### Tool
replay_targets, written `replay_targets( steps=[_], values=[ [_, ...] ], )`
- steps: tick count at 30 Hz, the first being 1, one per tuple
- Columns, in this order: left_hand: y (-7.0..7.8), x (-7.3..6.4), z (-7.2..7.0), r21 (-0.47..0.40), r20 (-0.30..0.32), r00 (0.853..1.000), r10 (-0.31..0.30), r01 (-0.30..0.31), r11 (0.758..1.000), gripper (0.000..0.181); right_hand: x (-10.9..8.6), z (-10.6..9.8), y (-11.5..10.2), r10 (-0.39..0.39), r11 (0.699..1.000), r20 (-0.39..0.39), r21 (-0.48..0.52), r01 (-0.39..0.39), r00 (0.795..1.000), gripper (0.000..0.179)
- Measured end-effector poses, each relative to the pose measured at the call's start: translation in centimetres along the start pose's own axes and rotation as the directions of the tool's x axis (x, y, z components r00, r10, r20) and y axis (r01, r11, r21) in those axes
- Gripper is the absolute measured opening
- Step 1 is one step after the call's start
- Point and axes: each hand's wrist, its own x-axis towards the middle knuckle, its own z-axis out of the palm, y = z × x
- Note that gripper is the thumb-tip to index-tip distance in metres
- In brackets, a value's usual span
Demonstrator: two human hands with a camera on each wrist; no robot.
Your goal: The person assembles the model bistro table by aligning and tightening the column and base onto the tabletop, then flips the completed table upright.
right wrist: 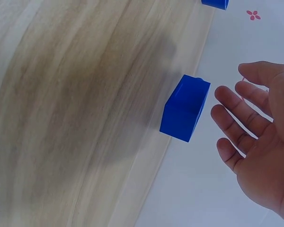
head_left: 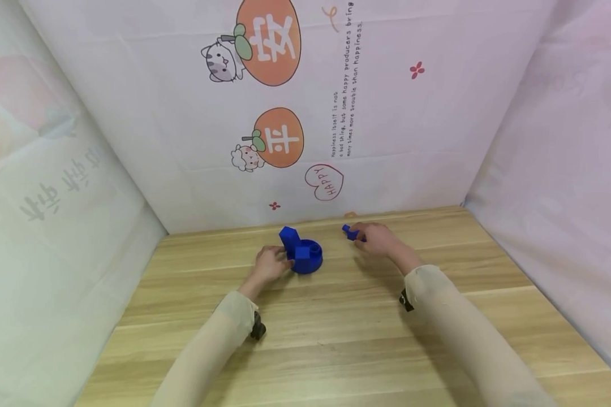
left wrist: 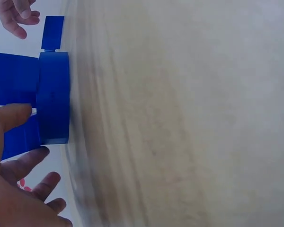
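Observation:
A blue round base point(head_left: 308, 268) stands on the wooden table near the back wall. A tall slanting block point(head_left: 289, 239) and a shorter block point(head_left: 302, 254) rise from it, beside a small round knob point(head_left: 315, 249). My left hand point(head_left: 270, 263) is at its left side; in the left wrist view the thumb overlaps the blocks and the index fingertip is right at the rim. To the right lies a separate angular blue piece point(right wrist: 184, 111). My right hand point(head_left: 377, 238) hovers beside it with fingers spread, a gap showing between them in the right wrist view.
A wooden table point(head_left: 315, 339) meets a white printed cloth wall point(head_left: 387, 169) just behind the blue things. Cloth walls also stand on the left point(head_left: 56, 226) and right point(head_left: 550, 198). Each sleeve has a dark device at its cuff.

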Motion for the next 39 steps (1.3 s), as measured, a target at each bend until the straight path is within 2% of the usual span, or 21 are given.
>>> replay_targets(
  steps=[3,7,11,18,21,24,27,29,32,36,39],
  values=[
    [-0.2,-0.1,0.1,-0.02,-0.016,1.0,0.015,-0.015,1.0,0.05,-0.1,0.0,0.0,-0.002,1.0,-0.005,-0.001,0.002,1.0,0.042],
    [-0.3,-0.1,0.2,-0.04,-0.092,0.995,0.046,-0.05,0.998,0.038,-0.1,0.0,0.0,-0.003,1.0,-0.004,0.0,0.003,1.0,0.042],
    [-0.4,-0.2,0.1,-0.089,-0.117,0.993,0.035,-0.046,0.995,0.035,-0.2,0.0,-0.2,-0.012,1.0,-0.003,-0.003,0.012,1.0,0.042],
    [-1.0,-0.1,0.0,0.019,-0.148,0.985,0.084,-0.082,0.996,0.031,-0.3,0.0,-0.4,-0.002,1.0,0.004,0.012,0.002,1.0,0.043],
    [-0.8,-0.4,-0.2,0.028,-0.103,0.993,0.059,-0.056,0.998,0.042,-0.3,0.0,-0.4,0.001,1.0,0.007,0.007,-0.001,1.0,0.043],
    [-0.4,-0.7,-0.3,0.053,-0.03,0.999,0.027,-0.025,0.998,0.062,-0.2,0.0,-0.3,0.009,1.0,0.001,0.001,-0.009,1.0,0.043],
    [0.0,-0.9,-0.1,0.152,0.014,1.0,0.014,-0.016,0.988,0.085,-0.2,0.1,-0.3,0.016,1.0,0.001,0.008,-0.016,1.0,0.043],
    [0.2,-1.0,0.1,0.202,0.019,1.0,0.007,-0.011,0.979,0.092,-0.1,0.3,-0.2,0.013,1.0,0.011,0.006,-0.013,1.0,0.044],
    [0.4,-1.1,0.3,0.256,0.023,1.0,0.007,-0.013,0.967,0.09,-0.1,0.6,-0.2,0.012,1.0,0.021,0.008,-0.012,1.0,0.044],
    [0.7,-1.2,0.1,0.255,0.038,0.999,0.021,-0.03,0.966,0.079,0.0,0.6,0.1,0.02,1.0,0.002,-0.001,-0.02,1.0,0.043],
    [0.7,-1.3,-0.1,0.237,0.06,0.998,0.01,-0.024,0.971,0.08,0.0,0.4,0.3,0.036,0.999,-0.026,-0.021,-0.037,0.999,0.042]
  ],
)
